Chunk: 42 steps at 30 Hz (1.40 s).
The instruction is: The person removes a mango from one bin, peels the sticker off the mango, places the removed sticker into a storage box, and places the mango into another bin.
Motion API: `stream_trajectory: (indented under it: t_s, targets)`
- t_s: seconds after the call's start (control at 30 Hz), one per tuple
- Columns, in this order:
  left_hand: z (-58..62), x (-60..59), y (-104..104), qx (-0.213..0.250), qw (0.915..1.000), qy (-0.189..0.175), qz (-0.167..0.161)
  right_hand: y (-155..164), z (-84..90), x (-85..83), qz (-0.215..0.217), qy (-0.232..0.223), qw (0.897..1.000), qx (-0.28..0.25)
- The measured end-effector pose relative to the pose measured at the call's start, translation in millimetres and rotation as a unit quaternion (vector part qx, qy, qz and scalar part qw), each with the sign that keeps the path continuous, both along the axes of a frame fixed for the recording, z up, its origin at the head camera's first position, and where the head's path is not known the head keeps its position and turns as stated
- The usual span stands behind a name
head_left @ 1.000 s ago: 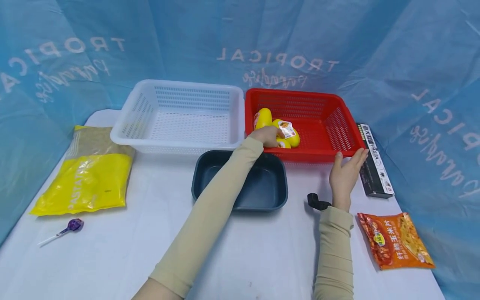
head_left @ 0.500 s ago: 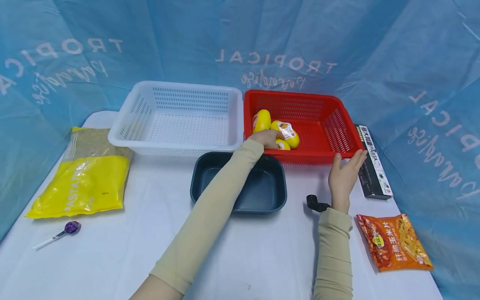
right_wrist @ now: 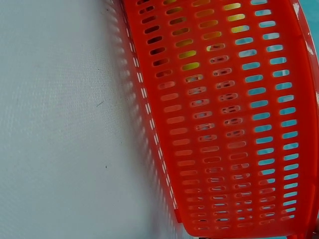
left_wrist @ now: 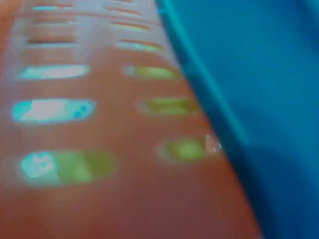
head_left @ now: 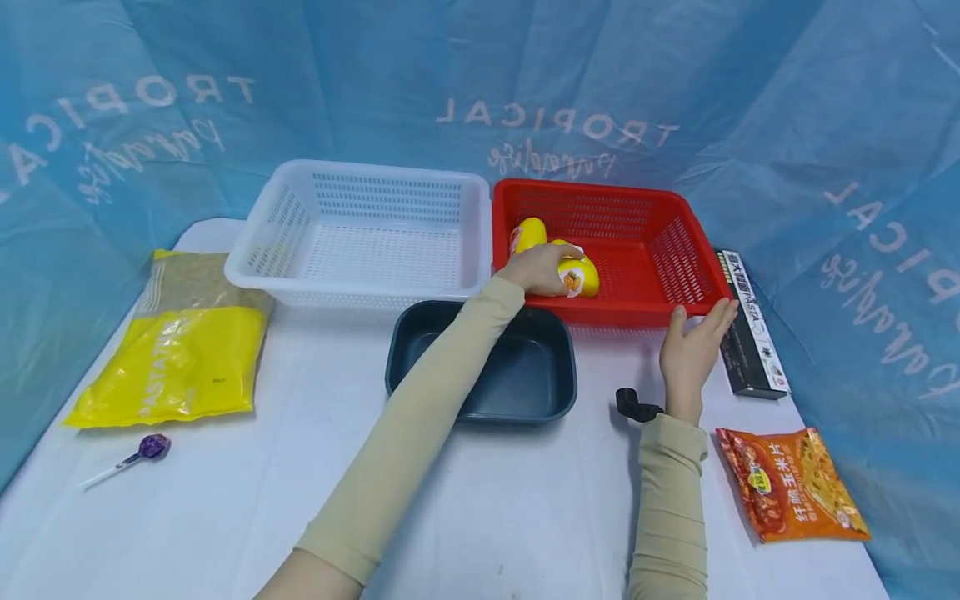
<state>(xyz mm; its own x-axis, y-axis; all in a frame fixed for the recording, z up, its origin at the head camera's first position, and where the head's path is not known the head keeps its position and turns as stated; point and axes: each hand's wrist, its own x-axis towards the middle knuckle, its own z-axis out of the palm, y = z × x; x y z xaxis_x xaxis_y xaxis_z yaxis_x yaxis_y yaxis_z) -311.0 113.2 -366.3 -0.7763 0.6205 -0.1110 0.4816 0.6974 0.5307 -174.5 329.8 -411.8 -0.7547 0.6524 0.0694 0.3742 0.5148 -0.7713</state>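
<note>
I am looking down at a white surface ringed by blue plastic sheeting. My left hand reaches over the near wall of a red basket and curls its fingers round a yellow packet lying on the basket floor. A second yellow packet lies just behind it, touching my knuckles. More may lie under my hand, but I cannot tell.

My right hand lies flat and open, its fingertips pressed against the basket's near right corner, steadying it. In the right wrist view the slotted red wall fills the frame above bare white cloth. The left wrist view is a close blur of red slots and blue.

A white basket stands just left of the red one, their rims touching. A dark blue tray sits directly in front of them, under my left forearm. Farther left lie a yellow pasta bag and a purple lollipop. To the right are a long black pasta box, an orange snack bag and a small black object beside my right wrist.

As I judge it, the grip is the weak point. The packet looks smooth and rounded, so it could slip from my fingers as it rises. It could also catch on the basket wall and drag the light basket if my right hand eases off.
</note>
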Motion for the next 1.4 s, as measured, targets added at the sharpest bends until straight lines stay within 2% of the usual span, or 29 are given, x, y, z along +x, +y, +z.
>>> stream_trajectory:
  t_s: [0.2,0.53,0.77,1.07,1.33,1.4]
  targets:
    - [4.6,5.0,-6.4,0.068,0.9974,-0.014,0.017,-0.2,0.3,0.6,0.0,0.006,1.0,-0.002]
    - [11.1,9.8,-17.9,0.162,0.986,-0.015,0.036,-1.6,1.6,0.8,0.006,0.006,1.0,0.002]
    - [20.7,16.2,-32.3,0.187,0.981,-0.011,0.052,-1.0,2.9,1.7,0.003,0.003,1.0,0.0]
    - [21.8,28.5,-48.3,0.225,0.9708,-0.041,0.071,0.3,0.5,0.2,0.005,0.0,1.0,-0.003]
    - [16.1,40.8,-61.7,0.219,0.9746,0.006,0.046,0.1,-0.5,0.8,0.009,0.004,1.0,-0.001]
    - [15.0,44.3,-64.8,0.221,0.9742,0.007,0.048,0.1,-0.4,0.9,0.01,0.003,1.0,-0.001]
